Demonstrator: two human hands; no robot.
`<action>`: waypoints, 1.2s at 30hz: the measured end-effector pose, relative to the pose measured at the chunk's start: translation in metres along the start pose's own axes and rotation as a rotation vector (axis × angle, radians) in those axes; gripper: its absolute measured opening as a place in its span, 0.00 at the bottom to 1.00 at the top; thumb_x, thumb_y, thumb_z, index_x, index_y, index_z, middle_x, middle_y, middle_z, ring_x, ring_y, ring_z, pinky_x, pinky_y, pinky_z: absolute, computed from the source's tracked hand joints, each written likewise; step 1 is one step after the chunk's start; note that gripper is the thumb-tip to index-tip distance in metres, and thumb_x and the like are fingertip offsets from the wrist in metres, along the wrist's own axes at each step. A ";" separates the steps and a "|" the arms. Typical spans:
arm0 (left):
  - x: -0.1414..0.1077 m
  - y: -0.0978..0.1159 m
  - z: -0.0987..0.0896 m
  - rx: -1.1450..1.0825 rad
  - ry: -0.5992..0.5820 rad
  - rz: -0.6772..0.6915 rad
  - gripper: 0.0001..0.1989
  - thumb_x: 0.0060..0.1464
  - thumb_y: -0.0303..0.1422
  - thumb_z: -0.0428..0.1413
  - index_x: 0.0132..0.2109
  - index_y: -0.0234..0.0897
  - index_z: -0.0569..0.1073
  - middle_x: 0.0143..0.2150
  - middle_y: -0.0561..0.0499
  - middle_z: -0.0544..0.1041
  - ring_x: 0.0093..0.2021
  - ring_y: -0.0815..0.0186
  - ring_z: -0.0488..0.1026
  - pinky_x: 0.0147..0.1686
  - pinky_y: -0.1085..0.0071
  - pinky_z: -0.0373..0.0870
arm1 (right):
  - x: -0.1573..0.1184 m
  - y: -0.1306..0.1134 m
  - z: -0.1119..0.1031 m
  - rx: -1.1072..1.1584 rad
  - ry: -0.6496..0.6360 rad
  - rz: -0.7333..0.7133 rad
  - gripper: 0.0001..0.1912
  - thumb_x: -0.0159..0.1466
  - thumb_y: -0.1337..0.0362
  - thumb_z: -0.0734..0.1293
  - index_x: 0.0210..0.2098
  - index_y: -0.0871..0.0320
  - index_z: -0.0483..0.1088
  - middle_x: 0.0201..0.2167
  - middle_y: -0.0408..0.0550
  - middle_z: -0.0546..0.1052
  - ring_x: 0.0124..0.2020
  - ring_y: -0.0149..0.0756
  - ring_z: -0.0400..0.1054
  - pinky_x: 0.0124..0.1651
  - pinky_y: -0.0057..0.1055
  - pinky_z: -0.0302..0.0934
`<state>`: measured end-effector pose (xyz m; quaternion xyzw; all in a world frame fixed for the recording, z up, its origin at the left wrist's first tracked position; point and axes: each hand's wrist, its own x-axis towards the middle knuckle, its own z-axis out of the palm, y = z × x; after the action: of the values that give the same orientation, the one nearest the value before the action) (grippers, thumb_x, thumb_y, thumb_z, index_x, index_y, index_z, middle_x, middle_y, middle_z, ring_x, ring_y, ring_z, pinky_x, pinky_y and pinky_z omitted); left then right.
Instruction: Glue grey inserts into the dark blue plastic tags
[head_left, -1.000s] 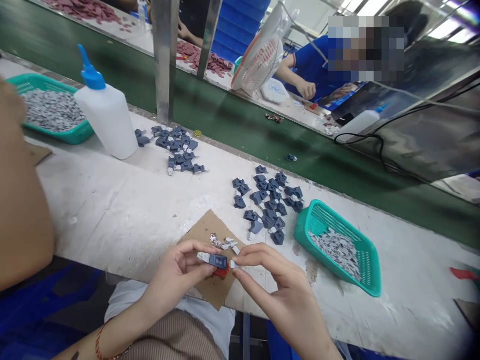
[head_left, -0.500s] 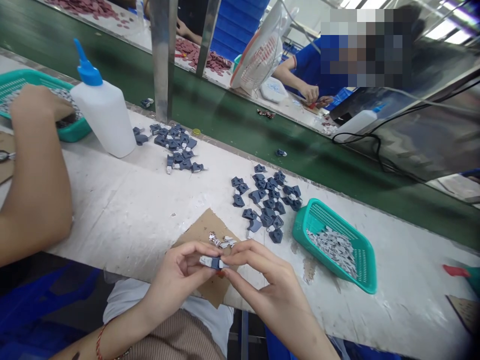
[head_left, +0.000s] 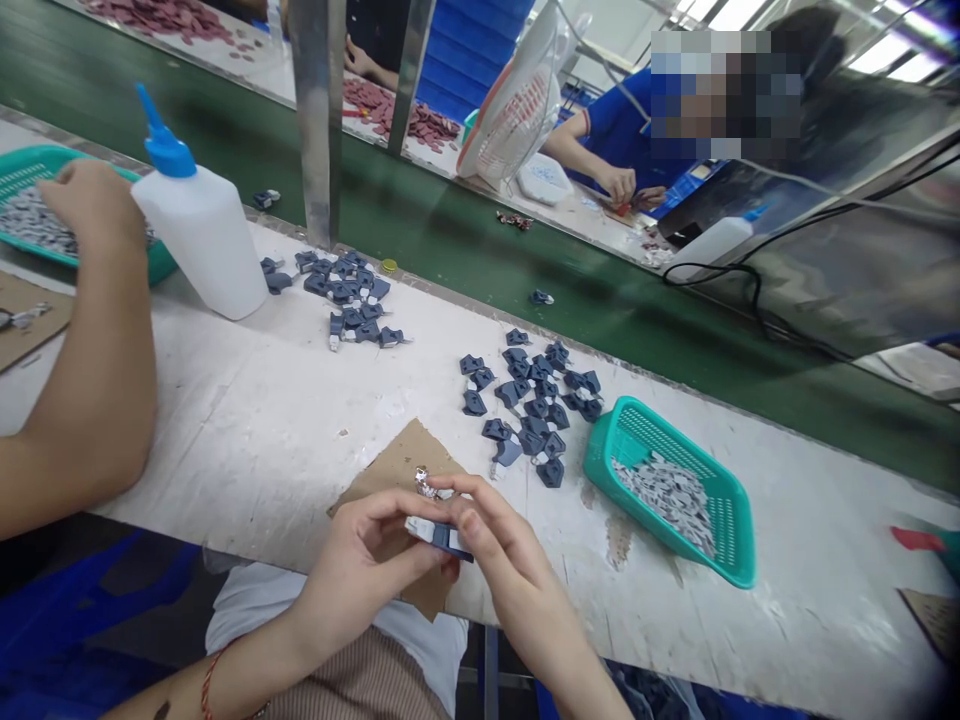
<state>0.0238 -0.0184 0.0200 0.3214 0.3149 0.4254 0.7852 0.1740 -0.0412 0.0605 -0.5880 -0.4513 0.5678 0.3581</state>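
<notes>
The small dark-blue and white piece (head_left: 442, 537) sits between both hands over the cardboard (head_left: 386, 462); it could twist or slip if the fingers press off-centre. The left hand (head_left: 346, 568) pinches it, thumb and fingers nearly closed. The right hand (head_left: 519, 572) touches its other end, partly curled; whether it grips, I cannot tell. Beyond lie loose dark pieces (head_left: 534, 436).

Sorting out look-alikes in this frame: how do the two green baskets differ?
The left basket has a co-worker's hand over it; the right basket has none. The left basket runs off the picture's edge, while the right basket shows whole. Both are green, with perforated walls, and hold small grey pieces.
</notes>
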 end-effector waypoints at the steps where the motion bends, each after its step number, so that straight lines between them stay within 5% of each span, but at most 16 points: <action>1: 0.000 0.000 0.002 -0.026 -0.012 -0.014 0.08 0.50 0.22 0.62 0.37 0.39 0.79 0.31 0.55 0.82 0.28 0.69 0.80 0.33 0.76 0.78 | 0.001 0.003 0.004 0.045 -0.019 0.021 0.19 0.67 0.48 0.61 0.50 0.51 0.69 0.28 0.41 0.69 0.28 0.30 0.65 0.32 0.27 0.62; 11: 0.010 0.002 0.012 0.024 0.030 -0.008 0.05 0.47 0.26 0.65 0.34 0.38 0.79 0.29 0.53 0.81 0.25 0.65 0.80 0.30 0.72 0.79 | 0.002 0.015 0.005 0.183 0.077 -0.034 0.18 0.66 0.49 0.63 0.46 0.54 0.73 0.33 0.44 0.72 0.25 0.28 0.59 0.26 0.24 0.56; 17: 0.021 0.004 0.024 0.041 -0.052 -0.045 0.05 0.47 0.28 0.66 0.33 0.39 0.79 0.30 0.53 0.79 0.25 0.63 0.80 0.30 0.69 0.79 | 0.003 0.013 -0.006 0.176 0.108 -0.094 0.18 0.66 0.48 0.62 0.47 0.51 0.73 0.46 0.48 0.76 0.42 0.37 0.69 0.35 0.26 0.64; 22: 0.045 0.014 0.032 0.261 -0.197 -0.069 0.05 0.53 0.29 0.62 0.39 0.40 0.80 0.29 0.51 0.82 0.29 0.61 0.81 0.31 0.69 0.77 | 0.004 0.008 -0.037 0.067 0.134 -0.123 0.24 0.68 0.45 0.57 0.52 0.52 0.69 0.32 0.46 0.76 0.30 0.35 0.69 0.30 0.29 0.64; 25: 0.089 0.033 0.031 0.508 -0.103 0.041 0.07 0.53 0.32 0.62 0.41 0.39 0.80 0.40 0.47 0.83 0.41 0.58 0.80 0.43 0.64 0.77 | -0.001 0.007 -0.095 -0.240 0.373 -0.171 0.24 0.68 0.46 0.56 0.51 0.54 0.70 0.28 0.46 0.76 0.31 0.38 0.70 0.33 0.32 0.64; 28: 0.155 0.056 0.024 0.738 0.119 0.223 0.10 0.53 0.32 0.62 0.43 0.36 0.80 0.45 0.47 0.82 0.44 0.59 0.79 0.46 0.66 0.76 | -0.004 0.013 -0.170 -0.694 0.653 -0.058 0.20 0.65 0.49 0.59 0.46 0.54 0.73 0.45 0.53 0.78 0.41 0.45 0.72 0.42 0.39 0.65; 32: 0.253 0.084 0.010 0.893 0.259 0.287 0.09 0.56 0.27 0.58 0.44 0.30 0.77 0.43 0.47 0.81 0.41 0.63 0.79 0.44 0.68 0.76 | 0.004 0.026 -0.244 -0.893 0.542 0.053 0.16 0.60 0.54 0.62 0.40 0.55 0.76 0.42 0.54 0.80 0.42 0.51 0.73 0.41 0.44 0.66; 36: 0.326 0.103 -0.006 1.143 0.374 0.220 0.10 0.60 0.32 0.57 0.46 0.31 0.74 0.43 0.47 0.78 0.38 0.64 0.77 0.39 0.63 0.76 | 0.017 0.034 -0.265 -0.911 0.383 0.044 0.12 0.57 0.57 0.63 0.35 0.52 0.78 0.39 0.49 0.81 0.39 0.49 0.75 0.39 0.41 0.68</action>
<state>0.1149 0.3109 0.0239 0.6424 0.5908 0.3169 0.3713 0.4397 -0.0128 0.0493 -0.7879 -0.5673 0.2019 0.1288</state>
